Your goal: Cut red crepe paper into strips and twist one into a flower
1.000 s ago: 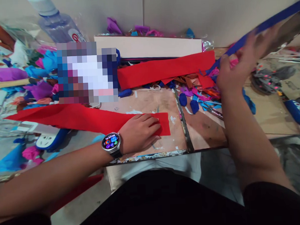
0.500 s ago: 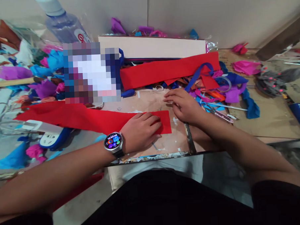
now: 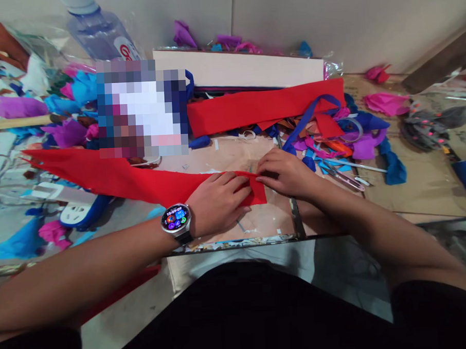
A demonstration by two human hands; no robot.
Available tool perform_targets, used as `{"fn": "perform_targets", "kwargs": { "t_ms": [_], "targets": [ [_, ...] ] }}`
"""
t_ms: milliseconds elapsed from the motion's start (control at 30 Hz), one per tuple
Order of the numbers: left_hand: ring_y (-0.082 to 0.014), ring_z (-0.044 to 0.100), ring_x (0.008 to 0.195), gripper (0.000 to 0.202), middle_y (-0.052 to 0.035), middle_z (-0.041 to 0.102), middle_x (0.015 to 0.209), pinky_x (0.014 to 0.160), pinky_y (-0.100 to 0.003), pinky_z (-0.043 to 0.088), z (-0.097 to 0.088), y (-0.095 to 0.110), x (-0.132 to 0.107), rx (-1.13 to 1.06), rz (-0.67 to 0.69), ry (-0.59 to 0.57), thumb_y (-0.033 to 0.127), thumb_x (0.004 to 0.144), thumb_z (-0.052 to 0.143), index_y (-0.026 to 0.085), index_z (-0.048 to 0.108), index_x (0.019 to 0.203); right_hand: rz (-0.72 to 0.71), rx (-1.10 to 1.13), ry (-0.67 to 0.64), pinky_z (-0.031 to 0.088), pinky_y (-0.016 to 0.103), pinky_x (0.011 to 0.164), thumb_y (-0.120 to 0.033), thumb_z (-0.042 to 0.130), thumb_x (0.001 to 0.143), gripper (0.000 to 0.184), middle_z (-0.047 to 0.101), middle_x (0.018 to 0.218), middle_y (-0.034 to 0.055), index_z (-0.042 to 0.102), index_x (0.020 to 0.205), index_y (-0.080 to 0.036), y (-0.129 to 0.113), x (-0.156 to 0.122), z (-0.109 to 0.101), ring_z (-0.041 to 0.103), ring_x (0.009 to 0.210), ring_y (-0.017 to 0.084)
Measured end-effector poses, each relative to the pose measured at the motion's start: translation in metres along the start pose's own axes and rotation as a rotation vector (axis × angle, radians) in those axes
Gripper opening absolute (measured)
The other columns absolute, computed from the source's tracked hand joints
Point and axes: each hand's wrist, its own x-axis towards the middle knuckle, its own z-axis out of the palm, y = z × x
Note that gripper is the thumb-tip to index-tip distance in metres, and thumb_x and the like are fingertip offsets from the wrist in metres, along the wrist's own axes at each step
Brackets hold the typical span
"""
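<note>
Red strip (image 3: 140, 183) lies under left hand (image 3: 221, 202) — touching right hand (image 3: 282, 171).

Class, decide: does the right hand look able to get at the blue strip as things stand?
Probably yes: the blue strip lies just beyond the right hand, with nothing visible between them, though the hand would have to leave the near red strip first.

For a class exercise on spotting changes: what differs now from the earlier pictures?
The right hand has let go of the blue strip, which now lies partly across the far red strip, and has moved left, its fingertips now at the near red strip. The left hand stayed on the near strip; the far one stayed put.
</note>
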Motion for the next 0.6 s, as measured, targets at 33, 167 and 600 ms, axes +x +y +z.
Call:
{"fn": "perform_targets", "kwargs": {
  "t_ms": [33, 167, 600],
  "targets": [
    [-0.0318, 0.061, 0.129, 0.034, -0.0152, 0.067, 0.138, 0.11, -0.05, 0.054, 0.0, 0.0, 0.0, -0.006, 0.001, 0.002, 0.039, 0.105, 0.06, 0.015, 0.07, 0.127, 0.016, 0.011, 0.005, 0.053, 0.044, 0.091, -0.027, 0.068, 0.099, 0.009, 0.076, 0.095, 0.0085, 0.075, 0.096, -0.021, -0.001, 0.0, 0.0, 0.067, 0.094, 0.026],
    [-0.0325, 0.061, 0.13, 0.036, -0.0156, 0.067, 0.137, 0.112, -0.05, 0.053, 0.001, -0.001, 0.0, -0.018, -0.002, 0.002, 0.04, 0.105, 0.06, 0.014, 0.069, 0.127, 0.077, 0.039, 0.015, 0.052, 0.04, 0.087, -0.029, 0.074, 0.096, 0.008, 0.077, 0.092, 0.0068, 0.075, 0.095, -0.021, -0.003, -0.001, 0.001, 0.068, 0.091, 0.024],
    [-0.0379, 0.051, 0.143, 0.055, -0.0209, 0.054, 0.156, 0.119, -0.056, 0.045, 0.012, -0.006, -0.002, -0.038, -0.041, -0.013, 0.052, 0.104, 0.059, 0.014, 0.06, 0.144, 0.361, 0.149, 0.119, 0.054, 0.032, 0.077, -0.028, 0.077, 0.09, 0.029, 0.077, 0.094, 0.0046, 0.076, 0.118, -0.021, -0.012, -0.005, 0.009, 0.069, 0.081, 0.019]
  ]
}}
